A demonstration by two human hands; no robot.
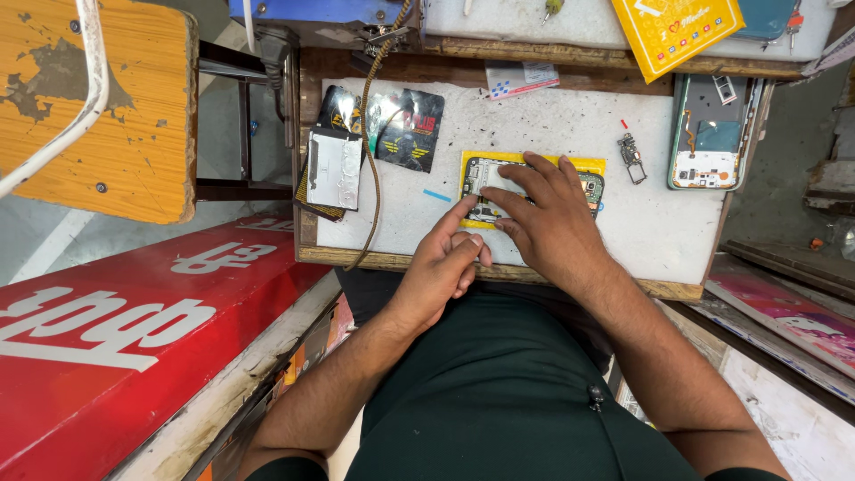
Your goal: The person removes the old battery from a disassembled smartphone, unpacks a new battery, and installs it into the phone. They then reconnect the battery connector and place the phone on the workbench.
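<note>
An opened phone point(485, 174) with a yellow frame lies back-up on the white work mat point(552, 125), its circuit boards showing. My right hand point(543, 218) lies flat over its middle, fingers spread and pressing on it. My left hand point(441, 263) sits at the near edge of the mat, index finger stretched out to touch the phone's lower left corner, other fingers curled. Neither hand holds a tool that I can see.
A silvery phone panel point(335, 167) and two black packets point(410, 127) lie at the mat's left. A small loose part point(632, 157) and another opened phone point(712, 134) are at the right. A brown cable point(374, 134) crosses the left side. A red board point(125, 330) is below left.
</note>
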